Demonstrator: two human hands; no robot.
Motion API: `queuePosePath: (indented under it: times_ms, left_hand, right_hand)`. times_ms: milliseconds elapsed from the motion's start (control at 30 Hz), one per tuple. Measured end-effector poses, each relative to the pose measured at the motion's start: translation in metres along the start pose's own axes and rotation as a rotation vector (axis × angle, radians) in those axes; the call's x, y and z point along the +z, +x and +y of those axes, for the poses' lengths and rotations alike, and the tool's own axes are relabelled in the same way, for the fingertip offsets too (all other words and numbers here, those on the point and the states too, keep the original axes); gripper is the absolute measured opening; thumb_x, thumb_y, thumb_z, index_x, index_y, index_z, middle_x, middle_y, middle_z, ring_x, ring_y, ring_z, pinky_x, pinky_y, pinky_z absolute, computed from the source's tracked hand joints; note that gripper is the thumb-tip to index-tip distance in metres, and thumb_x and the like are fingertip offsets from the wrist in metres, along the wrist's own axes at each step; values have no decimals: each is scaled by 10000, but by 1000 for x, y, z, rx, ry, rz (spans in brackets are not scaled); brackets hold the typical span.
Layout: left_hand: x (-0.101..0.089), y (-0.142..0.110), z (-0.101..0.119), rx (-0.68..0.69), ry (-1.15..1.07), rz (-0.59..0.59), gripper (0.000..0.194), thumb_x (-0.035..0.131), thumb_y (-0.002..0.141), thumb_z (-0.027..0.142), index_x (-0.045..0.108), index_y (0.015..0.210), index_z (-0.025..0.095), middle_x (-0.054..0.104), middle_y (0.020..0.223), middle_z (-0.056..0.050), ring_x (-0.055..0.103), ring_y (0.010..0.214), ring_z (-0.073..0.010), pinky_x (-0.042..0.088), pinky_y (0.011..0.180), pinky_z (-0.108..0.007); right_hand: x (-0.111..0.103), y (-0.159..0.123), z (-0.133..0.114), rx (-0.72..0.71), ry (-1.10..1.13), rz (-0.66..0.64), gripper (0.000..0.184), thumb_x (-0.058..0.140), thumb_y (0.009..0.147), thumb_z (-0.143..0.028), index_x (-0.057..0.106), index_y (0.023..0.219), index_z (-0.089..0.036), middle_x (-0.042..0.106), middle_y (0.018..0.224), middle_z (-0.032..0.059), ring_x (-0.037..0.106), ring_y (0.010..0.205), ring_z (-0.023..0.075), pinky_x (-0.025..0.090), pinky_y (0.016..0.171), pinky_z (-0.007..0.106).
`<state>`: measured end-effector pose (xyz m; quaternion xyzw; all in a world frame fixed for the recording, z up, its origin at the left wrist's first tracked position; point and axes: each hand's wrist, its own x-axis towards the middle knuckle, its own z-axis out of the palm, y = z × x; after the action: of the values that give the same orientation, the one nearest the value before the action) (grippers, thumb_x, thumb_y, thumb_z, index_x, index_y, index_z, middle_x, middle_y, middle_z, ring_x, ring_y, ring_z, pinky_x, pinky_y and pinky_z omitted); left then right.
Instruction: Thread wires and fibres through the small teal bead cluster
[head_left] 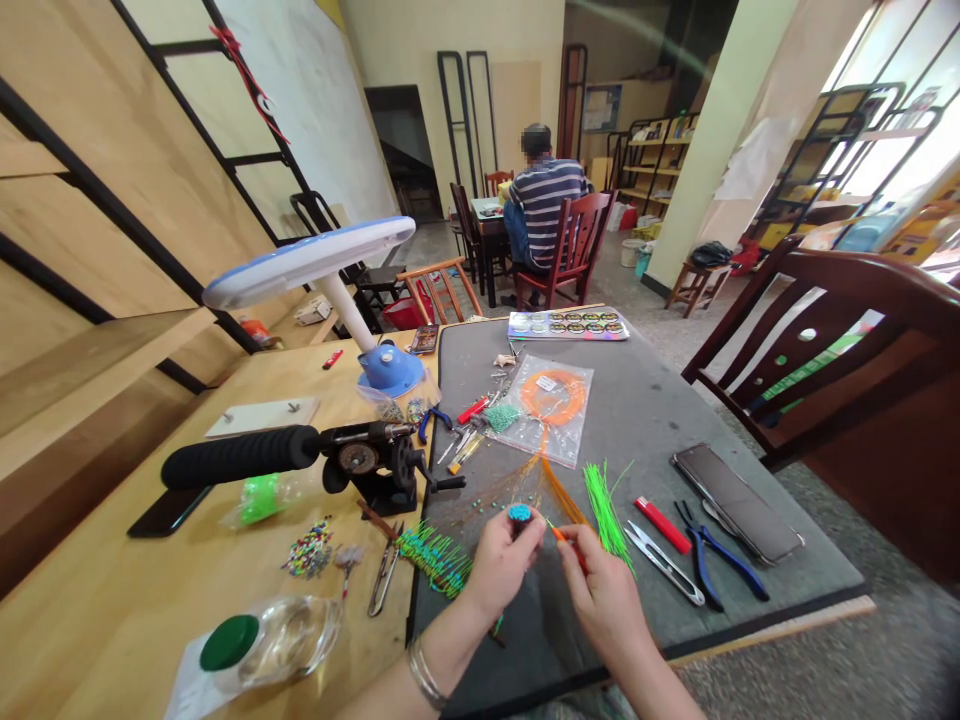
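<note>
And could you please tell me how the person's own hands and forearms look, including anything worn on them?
Both the left hand and the right hand are without gloves, and no sleeve shows on either forearm. The left wrist carries a shiny, silver-coloured bangle; nothing worn shows on the right wrist. No cables or markings can be seen.

Left grip (506, 562) and right grip (606, 588) are side by side above a mat (637, 420) on a desk (232, 565). Beyond both lies a bagged coil (576, 402). Right of the right grip: snips (651, 553), pliers (699, 536), then a phone (739, 500). Left of the left grip: a cranked device (367, 468), a lamp (388, 370) behind it, and beads (309, 548).
</note>
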<state>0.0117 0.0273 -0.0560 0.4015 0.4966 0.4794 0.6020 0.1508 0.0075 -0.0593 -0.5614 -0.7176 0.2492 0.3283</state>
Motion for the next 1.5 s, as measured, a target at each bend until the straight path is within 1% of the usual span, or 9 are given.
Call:
queuePosePath:
  times_ms: [400,567,700,900,1033,1167,1233,1333,1500]
  left_hand:
    - [0,1,4,-55,-47,-41,314,674,709,421,537,733,139,473,566,65,317,416,-30,220,399,-169]
    - [3,-5,7,-25,-11,-78,304,669,727,418,555,773,140,509,602,49,354,417,-34,245,415,-178]
    - [4,-12,12,38,67,-132,223,634,768,363,563,760,151,490,586,52,381,426,-51,281,432,-188]
    - [11,-22,30,194,304,-143,77,635,731,223,622,765,155,561,653,8,466,551,-100,365,534,-210]
    - [16,-34,45,351,467,-114,110,615,735,185,635,842,178,645,839,-44,540,641,-136,410,574,-226]
    - [20,-46,60,556,553,-154,170,634,735,170,649,901,202,668,920,-66,599,842,-201,453,745,-275]
    - [21,-49,65,571,585,-246,240,653,727,172,662,964,211,677,953,-72,607,879,-213,453,782,-287]
    - [23,-50,70,525,665,-367,251,655,745,210,683,995,223,698,901,-68,621,814,-209,452,723,-278]
    - [20,-48,71,485,716,-410,128,609,799,263,717,840,208,698,761,-55,607,690,-177,423,631,-250]
  right_hand:
    - [-5,-2,6,-33,40,-57,244,371,923,-329,573,965,-198,679,739,34,647,651,174,427,582,234]
    - [-10,-3,6,103,356,-83,262,404,902,-396,559,907,-185,567,545,-23,549,518,144,410,528,232]
    - [-17,-9,4,196,576,-138,305,410,887,-453,539,899,-177,521,518,-45,490,468,124,381,487,227]
    - [-36,-23,0,134,385,-131,299,405,899,-438,556,917,-180,526,557,-32,510,538,135,383,547,234]
    - [-50,-32,-4,64,217,-111,280,366,921,-406,548,943,-194,516,568,-34,500,521,131,354,513,223]
    - [-60,-40,-10,16,99,-96,263,351,927,-379,545,947,-202,544,582,-21,513,512,137,339,500,230]
    - [-64,-43,-13,-5,75,-99,259,345,928,-364,547,954,-204,579,607,-7,535,525,144,353,518,237]
    - [-71,-45,-18,-30,68,-129,253,349,926,-350,554,964,-207,607,642,4,562,559,152,373,546,241]
    - [-80,-44,-24,-57,74,-203,223,390,911,-320,588,926,-220,595,634,-20,540,556,135,355,546,224]
